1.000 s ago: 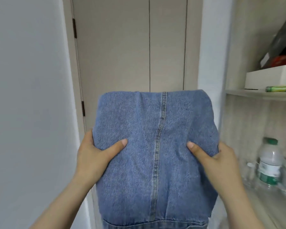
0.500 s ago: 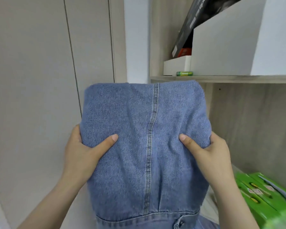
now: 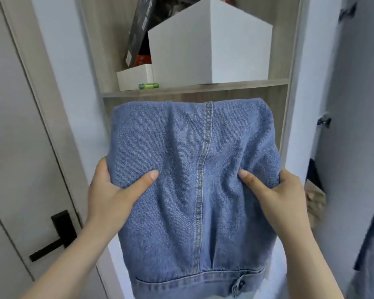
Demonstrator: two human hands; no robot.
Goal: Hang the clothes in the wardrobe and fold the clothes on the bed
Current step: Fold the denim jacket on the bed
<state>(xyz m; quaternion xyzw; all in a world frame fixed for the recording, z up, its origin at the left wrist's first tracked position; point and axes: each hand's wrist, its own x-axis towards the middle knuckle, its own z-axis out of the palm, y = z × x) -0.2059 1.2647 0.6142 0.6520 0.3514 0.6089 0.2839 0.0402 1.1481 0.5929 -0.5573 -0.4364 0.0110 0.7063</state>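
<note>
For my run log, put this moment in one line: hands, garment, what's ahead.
left hand: grips folded denim garment | right hand: grips it too | thumbs: on top | ahead: shelf with white box

A pale wood shelf (image 3: 194, 88) carries a white box (image 3: 209, 46) — left of it, a door (image 3: 13, 147) with a black handle (image 3: 61, 230).

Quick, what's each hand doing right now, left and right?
Left hand: grips the left edge of the folded denim garment, thumb on top.
Right hand: grips the right edge of the same garment, thumb on top.
</note>
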